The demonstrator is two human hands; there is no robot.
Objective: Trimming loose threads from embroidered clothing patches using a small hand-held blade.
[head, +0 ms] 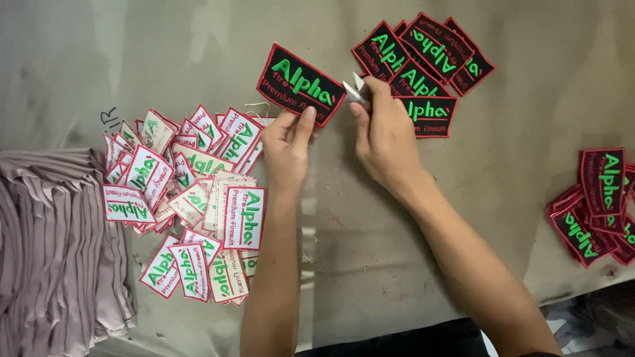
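My left hand [288, 142] pinches the lower edge of a black embroidered patch [299, 84] with green lettering and a red border, held just above the table. My right hand [382, 135] grips a small metal thread snipper [354, 88], its tip at the patch's right corner. Just right of the snipper lies a pile of black patches [423, 66], face up. Left of my left hand spreads a heap of patches turned white side up [192, 198].
A stack of folded mauve fabric [53, 251] fills the left edge. Another pile of black patches [598, 205] lies at the right edge. The grey-green table top [516, 132] ends at the lower right, where the floor shows.
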